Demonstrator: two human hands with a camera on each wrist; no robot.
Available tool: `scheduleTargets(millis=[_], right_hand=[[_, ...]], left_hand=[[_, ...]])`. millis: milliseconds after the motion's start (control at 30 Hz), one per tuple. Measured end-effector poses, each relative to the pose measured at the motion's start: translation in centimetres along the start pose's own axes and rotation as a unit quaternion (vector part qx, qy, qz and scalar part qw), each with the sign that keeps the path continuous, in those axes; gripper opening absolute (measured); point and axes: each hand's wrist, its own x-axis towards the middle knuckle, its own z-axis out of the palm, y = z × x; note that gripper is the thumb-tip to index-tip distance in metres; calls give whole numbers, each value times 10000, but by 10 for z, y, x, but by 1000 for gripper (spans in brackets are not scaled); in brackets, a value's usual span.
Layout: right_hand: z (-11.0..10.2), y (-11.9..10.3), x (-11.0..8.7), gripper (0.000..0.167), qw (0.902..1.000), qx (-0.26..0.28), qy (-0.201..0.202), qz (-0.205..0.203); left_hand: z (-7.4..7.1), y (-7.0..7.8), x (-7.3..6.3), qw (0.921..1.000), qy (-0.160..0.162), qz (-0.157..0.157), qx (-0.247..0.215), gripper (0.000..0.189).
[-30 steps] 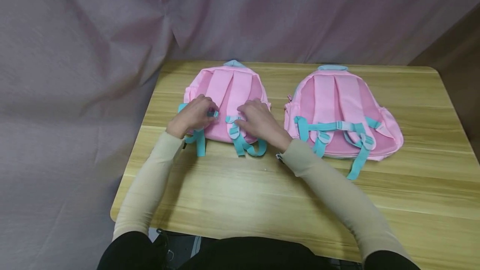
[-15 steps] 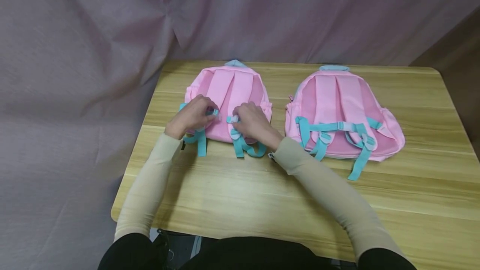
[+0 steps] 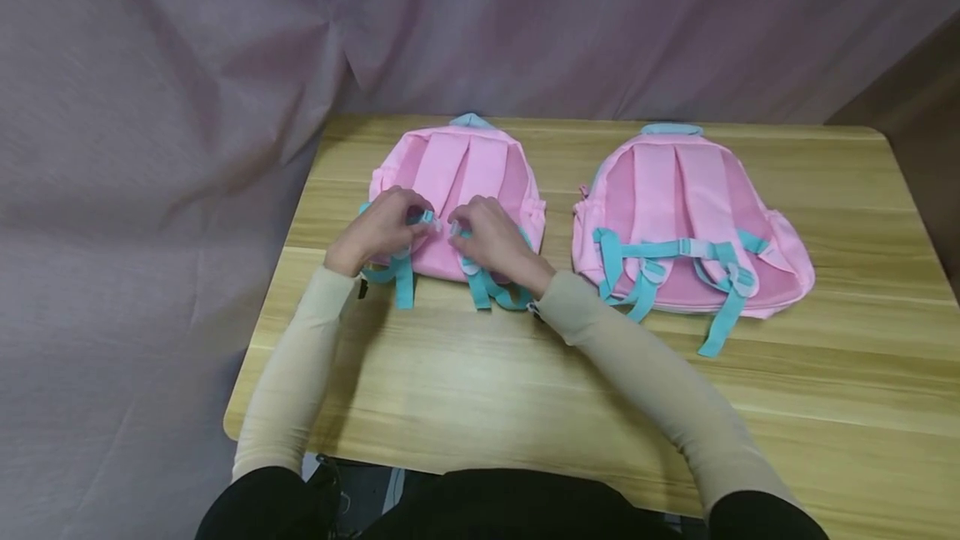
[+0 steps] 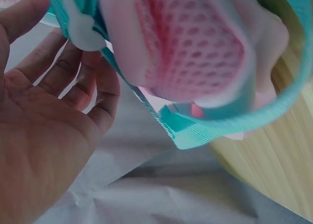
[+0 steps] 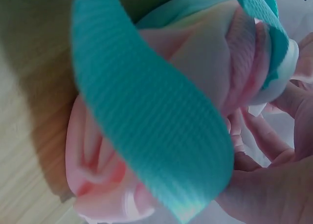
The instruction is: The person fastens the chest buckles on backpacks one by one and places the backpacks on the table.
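In the head view a pink backpack (image 3: pixel 482 169) with turquoise webbing lies back panel up at the table's left. My left hand (image 3: pixel 375 232) pinches a turquoise strap (image 3: pixel 427 216) ending in a pale clear buckle half (image 3: pixel 437 225). Facing it, my right hand (image 3: pixel 491 236) pinches another pale buckle half (image 3: pixel 454 228), a small gap between the two. The left wrist view shows my left hand (image 4: pixel 54 126) beside webbing and a pink mesh shoulder strap (image 4: pixel 200 43). A wide turquoise webbing loop (image 5: pixel 156 101) crosses the right wrist view, near my right hand (image 5: pixel 274 160).
A second pink backpack (image 3: pixel 686 198) lies to the right, its turquoise chest strap joined by a buckle (image 3: pixel 693 248). Both rest on a wooden table (image 3: pixel 465 382). A grey-mauve curtain (image 3: pixel 480 32) hangs behind and at the left.
My right hand has moved left from the right-hand shoulder strap towards my left hand, bringing a buckle half along. My left hand stays nearly in place, its buckle half now showing more.
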Motion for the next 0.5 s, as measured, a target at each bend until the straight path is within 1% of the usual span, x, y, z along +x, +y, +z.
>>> scheduleTargets(millis=[133, 267, 500], right_hand=[[3, -1, 1, 34, 10000, 28, -22, 50], [5, 1, 3, 35, 9999, 60, -37, 102], [8, 3, 6, 36, 9996, -69, -117, 264]], left_hand=[[0, -2, -1, 9999, 84, 33, -50, 32], [-1, -4, -2, 9996, 130, 11, -231, 30], [-1, -8, -3, 9990, 187, -52, -393, 29]])
